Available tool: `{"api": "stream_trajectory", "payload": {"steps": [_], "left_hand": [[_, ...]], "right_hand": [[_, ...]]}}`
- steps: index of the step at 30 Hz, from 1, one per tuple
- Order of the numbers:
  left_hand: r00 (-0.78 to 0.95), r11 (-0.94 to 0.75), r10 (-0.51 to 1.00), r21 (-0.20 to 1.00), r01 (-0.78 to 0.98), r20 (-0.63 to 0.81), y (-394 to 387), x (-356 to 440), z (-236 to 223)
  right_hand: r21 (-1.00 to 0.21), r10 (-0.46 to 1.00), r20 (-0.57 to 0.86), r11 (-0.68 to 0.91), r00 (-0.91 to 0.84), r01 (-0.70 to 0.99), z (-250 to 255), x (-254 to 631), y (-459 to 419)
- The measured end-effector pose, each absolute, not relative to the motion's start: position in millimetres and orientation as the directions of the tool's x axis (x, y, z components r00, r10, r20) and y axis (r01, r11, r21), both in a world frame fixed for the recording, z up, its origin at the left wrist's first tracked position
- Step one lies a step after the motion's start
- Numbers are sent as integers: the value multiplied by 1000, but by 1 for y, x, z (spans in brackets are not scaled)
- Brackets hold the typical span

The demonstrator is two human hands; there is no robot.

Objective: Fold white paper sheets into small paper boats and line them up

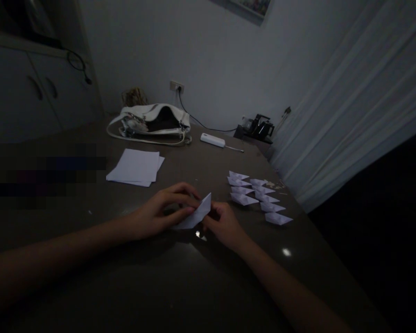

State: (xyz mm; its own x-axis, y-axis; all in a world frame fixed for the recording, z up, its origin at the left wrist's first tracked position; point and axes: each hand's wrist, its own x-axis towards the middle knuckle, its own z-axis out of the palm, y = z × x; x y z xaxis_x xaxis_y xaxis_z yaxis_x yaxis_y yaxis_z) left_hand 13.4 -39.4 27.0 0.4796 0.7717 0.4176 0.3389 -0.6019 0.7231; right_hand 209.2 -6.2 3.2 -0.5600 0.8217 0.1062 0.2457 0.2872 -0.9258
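Between my two hands, just over the dark table [152,286], is a folded sheet of white paper [200,212] with a pointed upper corner and slanted edges. My left hand [169,208] grips it from the left, thumb on the near face and fingers behind. From the right, my right hand [225,224] pinches the paper's right edge, its fingertips partly hidden behind the fold. To the right stand several small folded paper boats [243,199] in two slanting rows. A stack of white paper sheets [135,166] lies beyond my left hand.
A white handbag [156,121] with its strap sits at the back of the table. Beside it lies a white stick-like device [212,140] with a short cable. A black kettle [263,127] stands in the far right corner, near a pale curtain [350,83].
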Motion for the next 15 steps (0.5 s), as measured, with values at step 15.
{"api": "stream_trajectory", "payload": {"steps": [15], "left_hand": [[468, -661, 739, 659, 360, 486, -38, 15, 19]], "right_hand": [[-567, 769, 328, 625, -548, 537, 12, 215, -9]]}}
